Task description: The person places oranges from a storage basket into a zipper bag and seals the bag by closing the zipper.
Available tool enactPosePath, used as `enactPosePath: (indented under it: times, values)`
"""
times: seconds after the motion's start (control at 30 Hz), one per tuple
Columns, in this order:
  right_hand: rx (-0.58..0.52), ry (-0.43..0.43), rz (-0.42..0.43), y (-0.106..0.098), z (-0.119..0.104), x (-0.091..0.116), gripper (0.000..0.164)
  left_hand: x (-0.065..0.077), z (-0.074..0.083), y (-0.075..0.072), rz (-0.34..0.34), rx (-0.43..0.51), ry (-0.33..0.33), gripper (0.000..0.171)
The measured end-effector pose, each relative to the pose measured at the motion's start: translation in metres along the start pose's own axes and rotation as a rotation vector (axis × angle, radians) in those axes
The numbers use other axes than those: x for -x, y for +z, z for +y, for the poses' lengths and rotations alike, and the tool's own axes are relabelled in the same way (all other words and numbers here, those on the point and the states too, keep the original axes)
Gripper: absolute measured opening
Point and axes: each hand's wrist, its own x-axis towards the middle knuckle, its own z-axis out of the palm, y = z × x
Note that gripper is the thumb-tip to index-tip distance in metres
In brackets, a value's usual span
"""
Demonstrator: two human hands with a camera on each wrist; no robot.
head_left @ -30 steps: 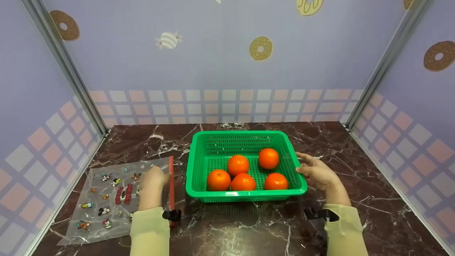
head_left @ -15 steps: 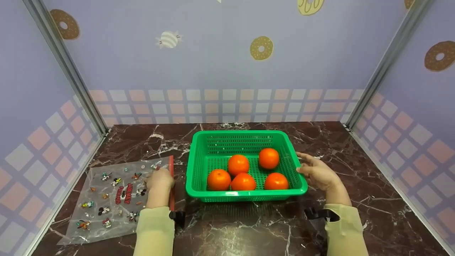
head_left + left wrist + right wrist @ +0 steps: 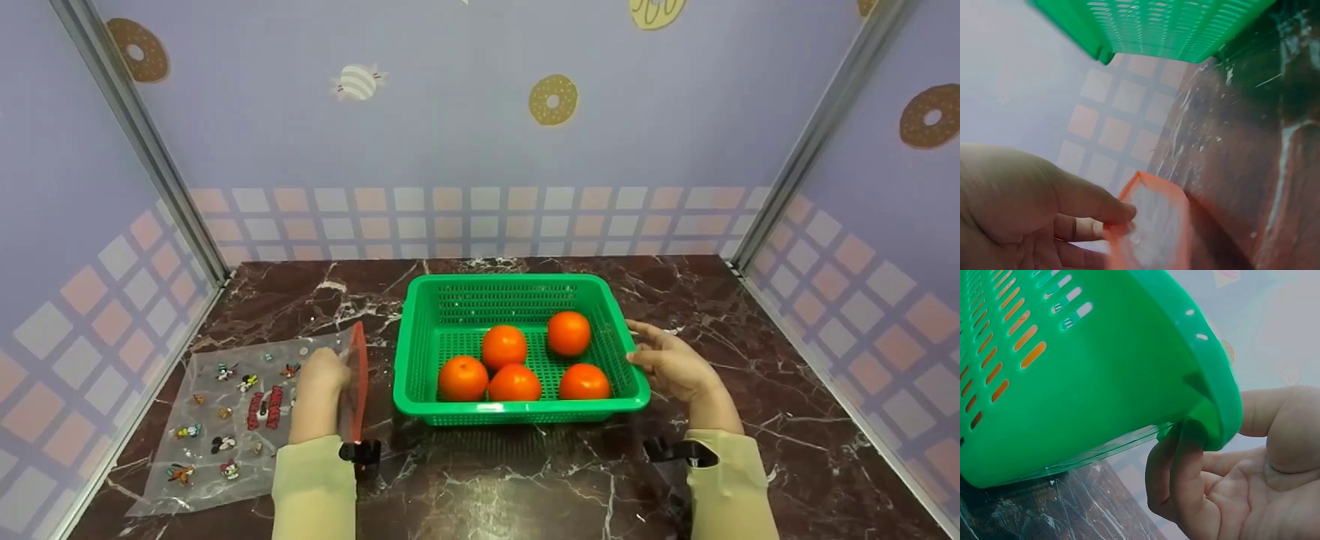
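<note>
while my left hand [image 3: 321, 371] pinches the red edge [image 3: 361, 382] of the bag [image 3: 241, 442], flat on the table [image 3: 480, 480] left of the basket [image 3: 517, 407] — probably light, limp, slippery, best held there — my right hand [image 3: 679, 369] grips the basket's rim.

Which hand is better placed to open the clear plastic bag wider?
Probably the left hand: it pinches the red edge of the bag, while the right hand grips the green rectangular plastic basket.
</note>
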Motion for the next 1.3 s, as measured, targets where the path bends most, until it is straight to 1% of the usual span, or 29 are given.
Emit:
enactPosePath:
  times: [0.07, 0.13, 0.17, 0.23, 0.33, 0.43, 0.63, 0.73, 0.83, 1.07, 1.13, 1.23, 1.3]
  values:
    - [0.003, -0.001, -0.001, 0.000, 0.000, 0.000, 0.080, 0.001, -0.001, -0.005, -0.011, 0.013, -0.039, 0.036]
    - [0.004, -0.005, -0.005, 0.000, 0.000, 0.000, 0.080, 0.003, -0.001, -0.010, -0.010, 0.023, -0.071, 0.035]
    - [0.006, -0.008, -0.010, 0.000, 0.000, 0.000, 0.081, 0.004, -0.001, -0.012, -0.004, 0.029, -0.081, 0.033]
    - [0.003, -0.010, -0.008, 0.000, 0.000, 0.000, 0.080, 0.006, -0.001, -0.015, 0.023, 0.050, -0.078, 0.030]
    - [0.005, -0.011, -0.017, 0.000, 0.000, 0.001, 0.081, 0.008, 0.000, -0.017, 0.087, 0.079, -0.045, 0.027]
    - [0.000, -0.005, -0.013, 0.000, -0.001, 0.001, 0.082, 0.010, 0.002, -0.018, 0.140, 0.143, -0.013, 0.026]
    - [-0.006, -0.010, -0.013, 0.001, -0.001, 0.001, 0.082, 0.016, 0.010, -0.021, 0.238, 0.274, -0.005, 0.027]
    - [0.001, -0.014, -0.008, 0.001, -0.001, 0.001, 0.081, 0.019, 0.017, -0.026, 0.252, 0.339, 0.004, 0.029]
    - [0.006, -0.019, -0.010, 0.000, 0.000, 0.001, 0.081, 0.023, 0.023, -0.030, 0.269, 0.392, 0.028, 0.032]
    - [0.008, -0.009, -0.004, -0.001, 0.000, 0.000, 0.080, 0.034, 0.037, -0.034, 0.358, 0.412, 0.095, 0.030]
    - [0.009, -0.007, -0.001, 0.000, -0.001, 0.000, 0.080, 0.036, 0.041, -0.034, 0.373, 0.437, 0.116, 0.029]
    - [0.039, -0.002, 0.013, 0.001, -0.003, 0.001, 0.079, 0.037, 0.045, -0.034, 0.367, 0.465, 0.141, 0.028]
    - [0.089, 0.002, 0.036, 0.004, -0.006, 0.002, 0.077, 0.039, 0.048, -0.033, 0.355, 0.464, 0.146, 0.028]
